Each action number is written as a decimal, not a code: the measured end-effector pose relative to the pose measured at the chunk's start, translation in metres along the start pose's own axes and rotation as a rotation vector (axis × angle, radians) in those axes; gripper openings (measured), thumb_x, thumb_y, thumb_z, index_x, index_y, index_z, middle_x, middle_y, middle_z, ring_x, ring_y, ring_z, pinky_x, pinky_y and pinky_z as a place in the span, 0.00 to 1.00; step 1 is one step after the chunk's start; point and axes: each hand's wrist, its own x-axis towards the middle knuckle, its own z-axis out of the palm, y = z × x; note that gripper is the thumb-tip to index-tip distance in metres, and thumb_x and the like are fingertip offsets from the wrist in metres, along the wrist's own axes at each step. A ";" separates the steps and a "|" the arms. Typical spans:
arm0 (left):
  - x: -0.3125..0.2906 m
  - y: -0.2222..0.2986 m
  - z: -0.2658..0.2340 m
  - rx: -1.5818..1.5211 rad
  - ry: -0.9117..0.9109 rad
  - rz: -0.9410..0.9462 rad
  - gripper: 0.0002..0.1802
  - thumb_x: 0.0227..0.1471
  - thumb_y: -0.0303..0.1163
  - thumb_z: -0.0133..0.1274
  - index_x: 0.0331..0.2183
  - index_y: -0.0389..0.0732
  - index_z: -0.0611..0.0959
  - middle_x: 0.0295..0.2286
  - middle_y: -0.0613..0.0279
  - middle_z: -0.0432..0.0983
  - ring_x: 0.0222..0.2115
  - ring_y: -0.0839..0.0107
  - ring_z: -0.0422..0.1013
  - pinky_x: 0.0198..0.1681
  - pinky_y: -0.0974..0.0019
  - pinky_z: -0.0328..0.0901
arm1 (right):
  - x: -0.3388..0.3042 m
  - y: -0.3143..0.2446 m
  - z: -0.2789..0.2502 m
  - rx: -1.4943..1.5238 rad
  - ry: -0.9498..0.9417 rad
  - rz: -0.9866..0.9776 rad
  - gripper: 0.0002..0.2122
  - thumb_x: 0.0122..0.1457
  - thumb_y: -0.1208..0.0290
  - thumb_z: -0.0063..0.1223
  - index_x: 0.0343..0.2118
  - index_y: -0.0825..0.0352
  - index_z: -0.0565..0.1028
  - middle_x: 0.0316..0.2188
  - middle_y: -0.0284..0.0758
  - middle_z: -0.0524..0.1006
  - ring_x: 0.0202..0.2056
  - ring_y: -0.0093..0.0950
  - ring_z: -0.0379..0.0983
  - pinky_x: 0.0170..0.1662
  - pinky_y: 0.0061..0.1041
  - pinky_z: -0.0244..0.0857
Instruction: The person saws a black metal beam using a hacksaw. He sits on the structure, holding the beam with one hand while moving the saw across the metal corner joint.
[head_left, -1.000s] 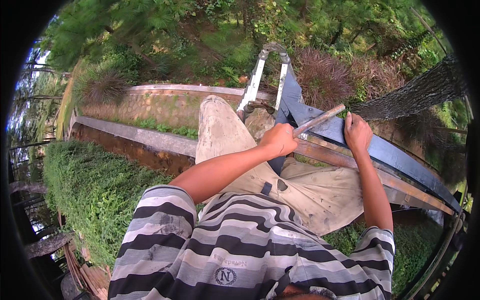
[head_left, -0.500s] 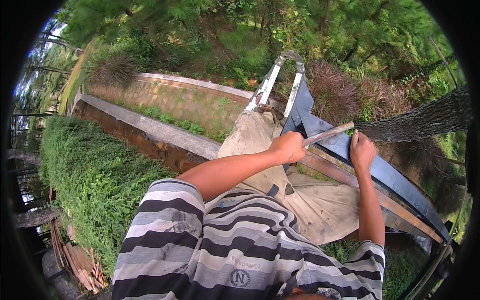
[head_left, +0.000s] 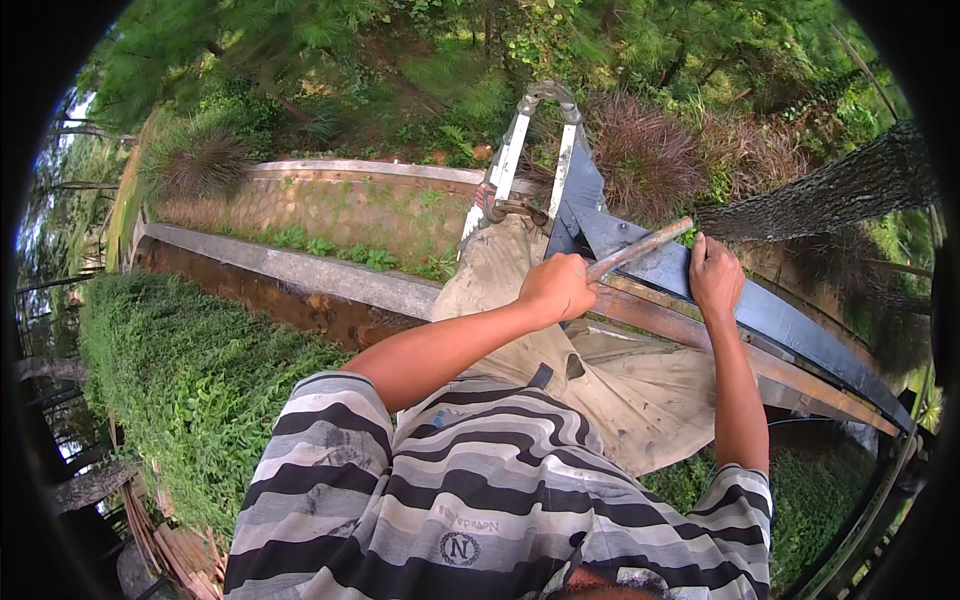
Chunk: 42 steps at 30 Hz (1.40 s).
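My left hand (head_left: 556, 290) is closed around one end of a stick (head_left: 645, 246), worn and brownish, that slants up to the right. Wood or metal, I cannot tell which. Under the stick runs a long dark grey metal sheet (head_left: 790, 325), bent along its length, with a pointed flap (head_left: 615, 240) at its upper end. My right hand (head_left: 716, 275) grips the sheet's edge near the stick's far end, fingers curled and the thumb on top. Beside the sheet lies a rusty brown beam (head_left: 665, 325), close to my beige trousers (head_left: 640, 410).
A white ladder top (head_left: 545, 140) rises beyond my knee. Below lie a concrete-edged channel (head_left: 310, 260) and a stone-paved slope (head_left: 360, 215). A tree trunk (head_left: 820, 190) leans in at right; a leafy hedge (head_left: 200, 370) and loose planks (head_left: 165, 545) are at left.
The view has tilted a little, so the ladder and both hands sit slightly higher and further left in it. Both hands keep their holds on the stick and the metal sheet.
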 end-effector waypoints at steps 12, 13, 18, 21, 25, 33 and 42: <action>-0.003 -0.006 0.001 -0.032 -0.089 0.001 0.17 0.51 0.39 0.59 0.34 0.33 0.86 0.30 0.39 0.82 0.34 0.39 0.79 0.39 0.45 0.73 | -0.001 -0.001 0.005 -0.042 0.052 -0.046 0.17 0.66 0.60 0.50 0.25 0.67 0.79 0.24 0.50 0.79 0.26 0.52 0.76 0.30 0.49 0.67; -0.004 -0.008 0.001 -0.046 -0.088 0.000 0.17 0.51 0.39 0.59 0.34 0.33 0.86 0.30 0.39 0.82 0.34 0.39 0.79 0.39 0.45 0.73 | 0.000 -0.003 0.005 -0.047 0.047 -0.046 0.17 0.66 0.60 0.50 0.25 0.67 0.79 0.24 0.49 0.79 0.26 0.52 0.76 0.30 0.49 0.67; -0.002 -0.008 0.001 -0.033 -0.110 0.034 0.17 0.51 0.40 0.60 0.34 0.34 0.86 0.30 0.38 0.82 0.35 0.39 0.79 0.40 0.45 0.73 | -0.001 -0.002 -0.001 -0.075 0.013 0.017 0.18 0.66 0.60 0.51 0.23 0.67 0.78 0.22 0.49 0.78 0.25 0.51 0.76 0.29 0.49 0.66; 0.000 -0.001 -0.001 -0.037 -0.093 0.016 0.17 0.51 0.39 0.59 0.35 0.34 0.86 0.30 0.38 0.82 0.35 0.39 0.78 0.41 0.45 0.73 | 0.001 0.002 0.000 -0.058 0.049 -0.001 0.17 0.65 0.61 0.51 0.22 0.67 0.77 0.22 0.48 0.78 0.24 0.50 0.76 0.29 0.48 0.67; 0.010 -0.001 0.003 0.031 -0.087 -0.050 0.17 0.50 0.39 0.57 0.36 0.34 0.86 0.29 0.37 0.81 0.34 0.38 0.78 0.40 0.45 0.72 | 0.012 -0.001 0.001 -0.005 0.007 -0.007 0.16 0.64 0.62 0.53 0.22 0.67 0.77 0.23 0.46 0.79 0.24 0.49 0.77 0.29 0.47 0.69; 0.011 0.011 0.006 0.044 -0.110 -0.122 0.17 0.50 0.38 0.56 0.35 0.34 0.85 0.26 0.36 0.80 0.31 0.38 0.77 0.38 0.47 0.71 | 0.011 0.013 0.001 0.080 0.013 -0.007 0.15 0.63 0.63 0.53 0.22 0.68 0.77 0.22 0.45 0.79 0.24 0.47 0.77 0.30 0.46 0.70; 0.007 0.008 0.001 0.020 -0.119 -0.093 0.16 0.50 0.37 0.57 0.33 0.33 0.85 0.26 0.37 0.80 0.32 0.37 0.77 0.38 0.46 0.71 | 0.009 0.005 0.000 0.051 0.009 -0.020 0.13 0.62 0.66 0.55 0.21 0.67 0.76 0.21 0.43 0.78 0.24 0.46 0.76 0.30 0.44 0.69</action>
